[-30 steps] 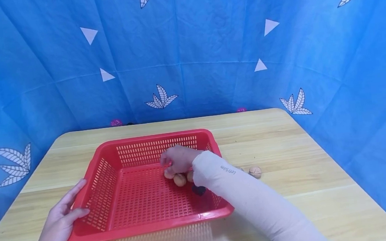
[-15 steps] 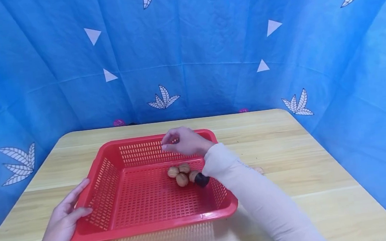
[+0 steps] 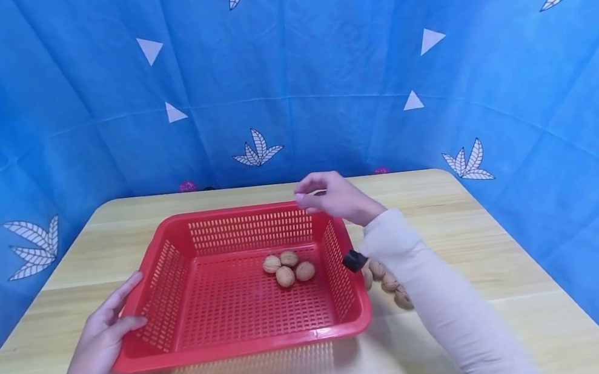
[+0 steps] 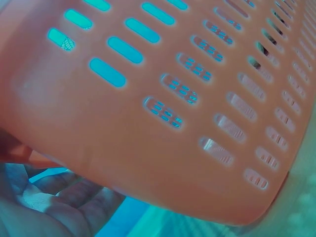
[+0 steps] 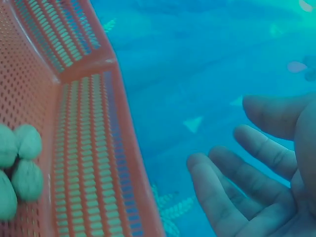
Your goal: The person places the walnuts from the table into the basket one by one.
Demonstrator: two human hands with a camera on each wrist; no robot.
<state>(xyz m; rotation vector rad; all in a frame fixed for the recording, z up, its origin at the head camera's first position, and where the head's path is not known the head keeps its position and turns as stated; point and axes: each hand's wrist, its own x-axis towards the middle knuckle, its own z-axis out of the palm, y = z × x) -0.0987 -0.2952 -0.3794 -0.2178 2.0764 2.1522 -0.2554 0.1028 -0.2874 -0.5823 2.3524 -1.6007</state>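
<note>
A red plastic basket [image 3: 235, 353] with slotted walls sits on the table. My left hand [image 3: 96, 342] grips its left rim, thumb over the inner side and fingers outside. In the left wrist view, curled fingers [image 4: 81, 207] show beside the basket's edge. Several walnuts [image 3: 285, 277] lie together on the basket floor, right of the middle. Above the basket's back right corner is my right hand [image 3: 336, 198], fingers loosely bent. The right wrist view shows that right hand [image 5: 252, 187] with nothing in it, apart from the basket wall [image 5: 89, 158].
More walnuts [image 3: 388, 281] lie on the wooden table [image 3: 483, 265] just right of the basket, partly hidden by my right sleeve [image 3: 442, 294]. A blue patterned curtain [image 3: 286, 60] hangs behind the table and along its sides.
My right hand has left the walnuts inside the basket, risen, and moved right towards the back right corner. The walnuts on the table are now more exposed. My left hand keeps its grip.
</note>
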